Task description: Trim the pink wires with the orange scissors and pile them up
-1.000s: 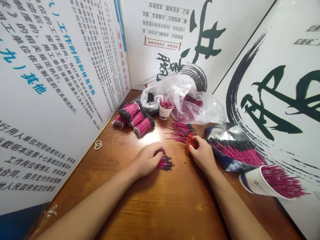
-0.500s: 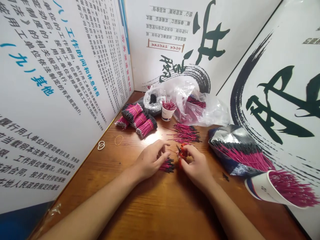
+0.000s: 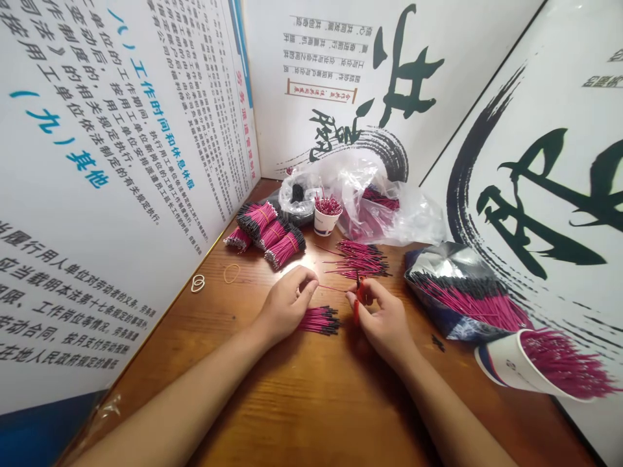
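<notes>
my left hand (image 3: 289, 301) is closed to a narrow pinch, holding one end of a single thin wire (image 3: 332, 288) above the table (image 3: 292, 402). the wire runs across the gap to the fingertips of my right hand (image 3: 387, 318), which also grips the red-handled scissors (image 3: 357, 312), tips pointing away from me. whether the blades are parted, i cannot tell. directly beneath the wire and beside my left hand lies a pile of black-tipped wires (image 3: 318, 320), ends roughly level; loose wires (image 3: 363, 259) lie just beyond.

findings on handling: the wire is thin and, in my judgement, liable to bend or slip, so i should pinch it near its end and hold it straight without tugging. the scissors should be held steady, blades turned away from my fingertips. a crowded grip in the right hand is the chief risk; my wrist should not brush the pile and spread its ends.
</notes>
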